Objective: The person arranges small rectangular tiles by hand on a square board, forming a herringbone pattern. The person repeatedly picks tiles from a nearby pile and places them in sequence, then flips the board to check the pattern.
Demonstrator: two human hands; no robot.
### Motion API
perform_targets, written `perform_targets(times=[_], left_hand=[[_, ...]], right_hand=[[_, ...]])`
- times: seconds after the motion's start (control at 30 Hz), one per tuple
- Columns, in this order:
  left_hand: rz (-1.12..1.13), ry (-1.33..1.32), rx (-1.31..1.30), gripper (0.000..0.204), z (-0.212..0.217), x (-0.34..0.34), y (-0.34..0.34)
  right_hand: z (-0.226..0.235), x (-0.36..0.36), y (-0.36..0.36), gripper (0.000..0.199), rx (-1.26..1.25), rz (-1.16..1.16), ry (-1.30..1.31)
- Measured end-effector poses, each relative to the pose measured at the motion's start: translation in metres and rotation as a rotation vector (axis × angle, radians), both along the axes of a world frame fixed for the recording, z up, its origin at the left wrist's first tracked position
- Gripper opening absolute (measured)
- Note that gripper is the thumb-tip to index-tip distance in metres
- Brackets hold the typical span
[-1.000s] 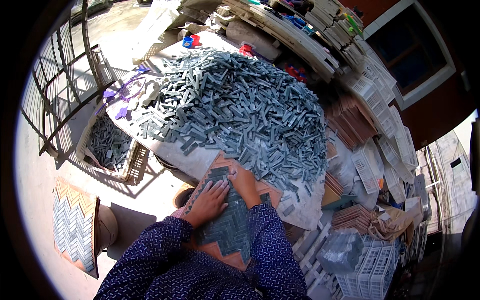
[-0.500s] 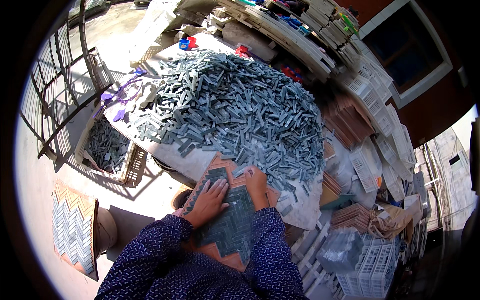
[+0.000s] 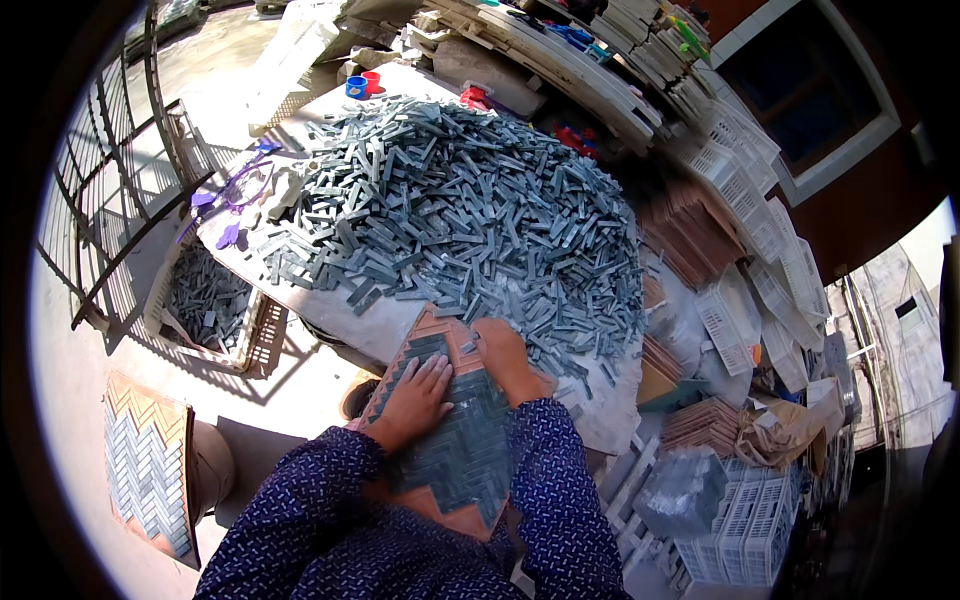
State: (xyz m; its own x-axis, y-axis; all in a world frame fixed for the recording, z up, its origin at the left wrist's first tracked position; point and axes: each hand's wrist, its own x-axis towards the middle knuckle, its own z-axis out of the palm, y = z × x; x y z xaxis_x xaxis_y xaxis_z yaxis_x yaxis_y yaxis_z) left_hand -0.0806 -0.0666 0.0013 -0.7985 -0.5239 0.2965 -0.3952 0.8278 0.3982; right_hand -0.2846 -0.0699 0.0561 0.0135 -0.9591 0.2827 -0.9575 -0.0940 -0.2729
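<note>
An orange-red, zigzag-sectioned form [image 3: 468, 522] leans toward me against the table edge, its middle filled with dark grey-green stone strips [image 3: 460, 440] in a herringbone pattern. My left hand [image 3: 415, 398] lies with fingers stretched over the strips on its left side. Near the form's upper right, my right hand [image 3: 503, 352] is closed, its fingertips pinching a small grey stone strip [image 3: 468, 347] over the bare orange part. The fingers partly hide that strip. Just beyond both hands rises a large heap of loose stone strips [image 3: 470, 200].
The heap rests on a pale table [image 3: 330, 315]. At the left, a crate [image 3: 262, 335] holds more strips, and a second patterned panel [image 3: 150, 465] rests on a round support. Stacked orange forms [image 3: 690, 228] and white crates [image 3: 745, 530] stand at the right.
My right hand has shifted slightly left with the small strip, and its wrist has turned. The left hand stays on the form, which has moved little.
</note>
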Motion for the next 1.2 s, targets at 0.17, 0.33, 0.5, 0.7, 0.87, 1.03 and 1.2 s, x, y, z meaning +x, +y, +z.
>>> perform_targets(times=[0.17, 0.33, 0.5, 0.7, 0.87, 1.03, 1.2], left_hand=[[-0.053, -0.026, -0.064, 0.062, -0.009, -0.002, -0.009], [-0.024, 0.015, -0.064, 0.059, -0.010, -0.001, -0.004], [-0.047, 0.030, -0.063, 0.055, -0.002, 0.002, -0.003], [-0.037, 0.032, -0.073, 0.052, -0.006, 0.003, -0.004], [-0.036, 0.054, -0.090, 0.050, -0.003, 0.002, -0.005], [-0.038, 0.059, -0.093, 0.050, -0.002, 0.001, -0.005], [-0.036, 0.069, -0.097, 0.050, -0.002, 0.001, -0.004]], right_hand=[[0.008, 0.004, 0.009, 0.022, -0.086, -0.309, -0.582], [-0.013, -0.011, 0.029, 0.017, -0.040, -0.398, -0.938], [-0.027, -0.008, 0.041, 0.013, -0.021, -0.491, -1.132], [-0.038, -0.011, 0.039, 0.023, 0.024, -0.542, -0.840], [-0.034, -0.019, 0.035, 0.034, 0.116, -0.482, -0.698], [-0.046, -0.001, 0.036, 0.029, -0.033, -0.514, -0.425], [-0.051, 0.011, 0.042, 0.028, -0.064, -0.528, -0.539]])
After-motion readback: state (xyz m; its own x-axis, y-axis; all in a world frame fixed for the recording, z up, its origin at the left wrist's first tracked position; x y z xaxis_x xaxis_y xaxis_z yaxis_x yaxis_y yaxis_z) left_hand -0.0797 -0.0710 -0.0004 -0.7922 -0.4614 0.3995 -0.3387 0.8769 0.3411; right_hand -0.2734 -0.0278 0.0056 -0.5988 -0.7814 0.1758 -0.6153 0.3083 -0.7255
